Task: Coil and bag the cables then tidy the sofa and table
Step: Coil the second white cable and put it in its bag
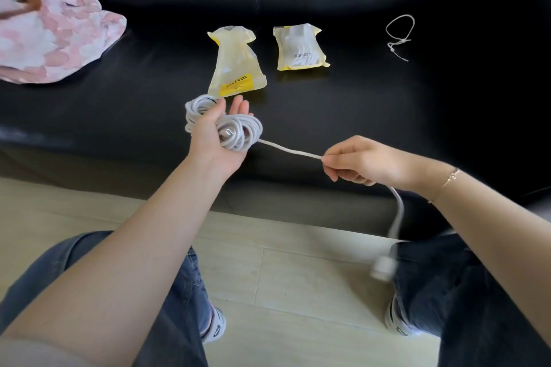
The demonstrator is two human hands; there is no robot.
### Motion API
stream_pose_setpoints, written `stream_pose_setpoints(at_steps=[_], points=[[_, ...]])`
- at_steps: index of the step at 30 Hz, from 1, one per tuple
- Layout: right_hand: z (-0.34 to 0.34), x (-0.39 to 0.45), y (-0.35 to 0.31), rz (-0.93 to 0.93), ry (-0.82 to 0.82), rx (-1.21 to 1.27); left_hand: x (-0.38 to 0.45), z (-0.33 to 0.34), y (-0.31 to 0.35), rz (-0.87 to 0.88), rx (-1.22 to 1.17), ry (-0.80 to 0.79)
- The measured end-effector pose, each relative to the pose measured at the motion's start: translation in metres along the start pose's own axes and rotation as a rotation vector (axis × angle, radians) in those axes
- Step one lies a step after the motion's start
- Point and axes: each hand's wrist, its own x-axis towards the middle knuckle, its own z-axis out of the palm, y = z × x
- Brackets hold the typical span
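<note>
A pink cushion (50, 39) lies at the sofa's (387, 98) left. The left hand (214, 140), palm up, holds one coiled white cable (238, 131) above the seat; its free end runs right to the right hand (360, 161), pinching it. Beyond lie two yellow bags (235, 65) and one loose tie (398, 34).

White cable (238, 131); black sofa (387, 104); yellow bags (235, 68).

Dark jeans (465, 292), thin bracelet (451, 176), white sneakers (216, 326)
</note>
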Motion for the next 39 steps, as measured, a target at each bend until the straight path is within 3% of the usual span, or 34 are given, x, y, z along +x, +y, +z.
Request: stream_pose_setpoints(at_steps=[3,6,13,18,27,32,36,39], points=[[-0.005,0.000,0.002,0.044,0.128,-0.192,0.001,0.000,0.004,0.006,0.112,-0.014],[-0.008,0.000,0.003,-0.029,0.259,-0.346,-0.005,0.004,-0.001,-0.040,0.390,-0.084],[-0.002,0.000,0.005,-0.254,0.381,-0.419,-0.011,0.010,-0.019,-0.003,1.036,-0.313],[-0.002,0.004,0.007,-0.273,0.465,-0.482,-0.015,0.012,-0.031,-0.130,1.109,-0.346],[-0.002,0.003,0.006,-0.298,0.466,-0.480,-0.015,0.009,-0.034,-0.137,1.252,-0.402],[-0.007,0.003,0.004,-0.233,0.488,-0.372,-0.015,0.007,-0.037,-0.177,1.166,-0.384],[-0.019,0.000,0.000,-0.036,0.380,-0.309,-0.015,0.008,-0.037,-0.156,1.273,-0.343],[-0.026,-0.007,-0.002,-0.023,0.276,-0.063,-0.014,0.007,-0.038,-0.137,1.440,-0.281]])
